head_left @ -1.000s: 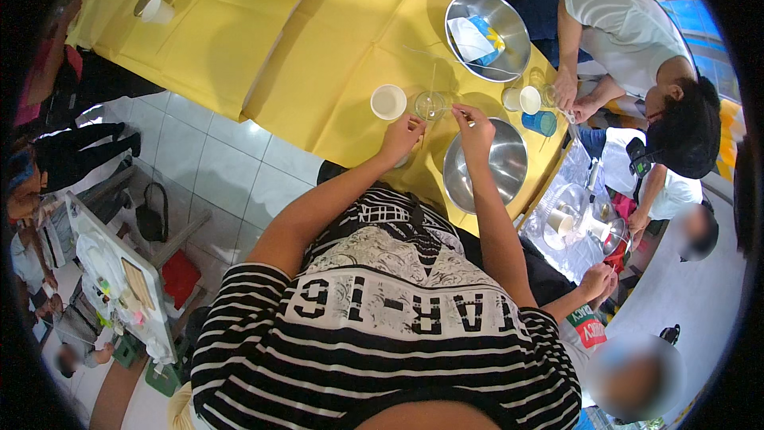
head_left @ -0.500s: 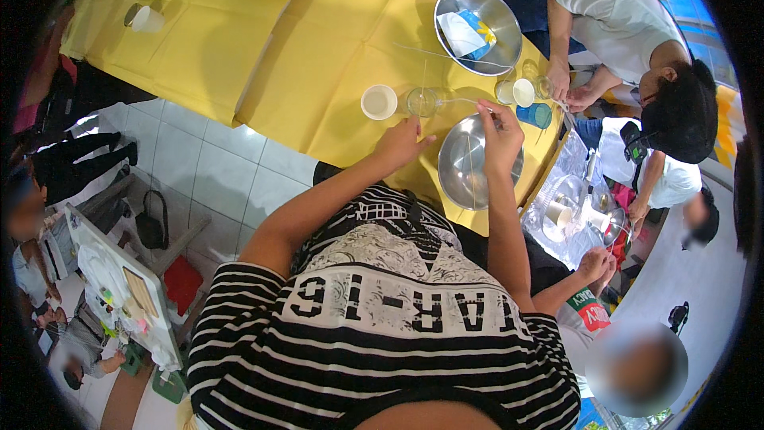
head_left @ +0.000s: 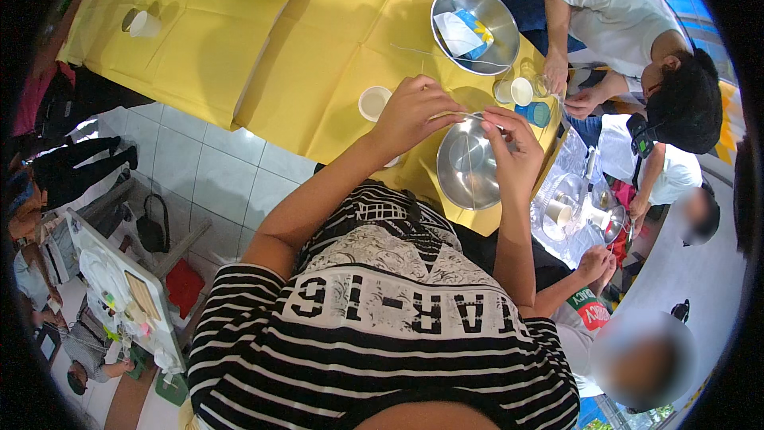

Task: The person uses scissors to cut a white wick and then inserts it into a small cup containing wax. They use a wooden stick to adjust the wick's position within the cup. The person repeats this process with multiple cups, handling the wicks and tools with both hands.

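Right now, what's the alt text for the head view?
The left hand and right hand nearly meet, apparently with a thin pale strand between them. Near them are a shiny metal bowl and a partly hidden white cup on a yellow-covered table.

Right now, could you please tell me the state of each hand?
Left hand: closed, pinching a thin pale strand.
Right hand: closed, apparently pinching the same strand.
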Available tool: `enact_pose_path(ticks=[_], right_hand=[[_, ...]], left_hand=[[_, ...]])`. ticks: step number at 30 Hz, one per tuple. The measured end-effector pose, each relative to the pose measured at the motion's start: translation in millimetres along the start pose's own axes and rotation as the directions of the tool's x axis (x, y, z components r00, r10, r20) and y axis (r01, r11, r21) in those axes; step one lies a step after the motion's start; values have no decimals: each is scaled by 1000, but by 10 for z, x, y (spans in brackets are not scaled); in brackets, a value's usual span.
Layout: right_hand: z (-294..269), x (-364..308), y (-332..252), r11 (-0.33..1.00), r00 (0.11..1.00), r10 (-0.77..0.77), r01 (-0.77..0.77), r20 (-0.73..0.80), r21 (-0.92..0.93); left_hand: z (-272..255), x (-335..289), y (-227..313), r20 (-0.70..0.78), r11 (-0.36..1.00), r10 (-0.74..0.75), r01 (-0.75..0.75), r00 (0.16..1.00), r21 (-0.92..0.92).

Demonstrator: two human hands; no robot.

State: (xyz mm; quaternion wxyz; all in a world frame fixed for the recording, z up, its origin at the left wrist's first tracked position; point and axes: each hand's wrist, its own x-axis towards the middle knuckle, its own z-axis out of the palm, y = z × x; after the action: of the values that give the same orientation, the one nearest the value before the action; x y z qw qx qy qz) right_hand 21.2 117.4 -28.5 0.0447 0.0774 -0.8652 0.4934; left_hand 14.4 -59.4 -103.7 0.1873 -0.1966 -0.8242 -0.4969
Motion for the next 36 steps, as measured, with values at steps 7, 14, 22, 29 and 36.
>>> enact_pose_path(ticks=[7, 14, 22, 29, 36], right_hand=[[-63, 16, -83, 995, 996, 69, -65, 56, -71], [17, 34, 107, 996, 989, -20, 32, 148, -84], [31, 57, 71, 999, 981, -29, 34, 193, -19], [55, 52, 144, 999, 981, -44, 39, 191, 30], [86, 41, 173, 993, 981, 26, -46, 193, 104]], left_hand=[[12, -47, 24, -27, 1000, 3, -2, 1000, 11], [-19, -6, 70, -5, 998, -22, 22, 1000, -61], [-15, -25, 52, 30, 997, -42, 44, 999, -62], [-14, -36, 46, 35, 996, -46, 48, 998, -70], [-17, -34, 35, 19, 998, -31, 32, 999, -48]])
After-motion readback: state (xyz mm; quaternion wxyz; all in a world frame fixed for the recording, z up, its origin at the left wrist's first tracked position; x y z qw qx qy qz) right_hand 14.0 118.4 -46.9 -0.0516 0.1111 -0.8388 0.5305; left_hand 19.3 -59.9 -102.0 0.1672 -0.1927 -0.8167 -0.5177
